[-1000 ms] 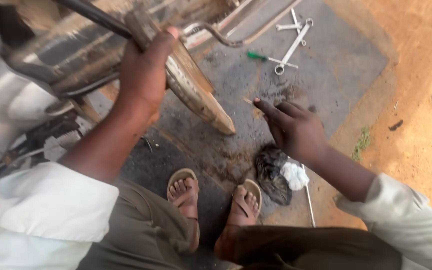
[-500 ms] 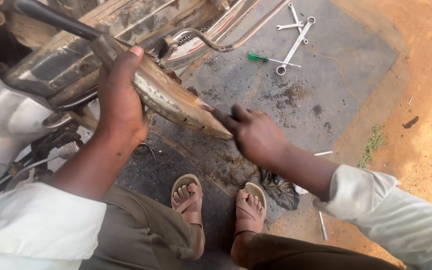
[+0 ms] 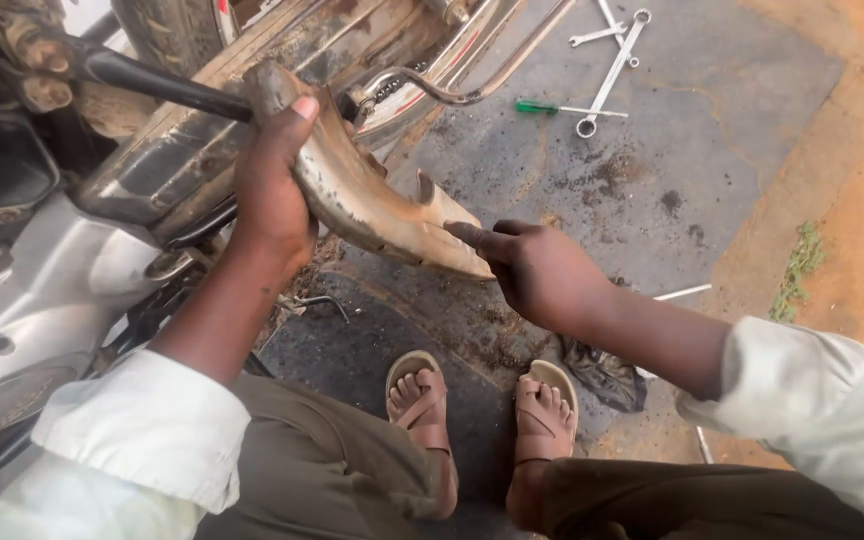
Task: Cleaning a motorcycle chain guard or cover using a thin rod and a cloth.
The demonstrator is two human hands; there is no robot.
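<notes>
The left hand (image 3: pixel 272 200) is gripping the rusty metal guard (image 3: pixel 372 205) (stiff, probably heavy, sharp-edged); the right hand (image 3: pixel 542 270) is touching its tip, fingers loose

The curved metal guard (image 3: pixel 372 200) looks dull, scratched and dirty. The wrenches (image 3: pixel 612 60) are shiny metal. The floor (image 3: pixel 712 170) is rough, stained concrete.
</notes>
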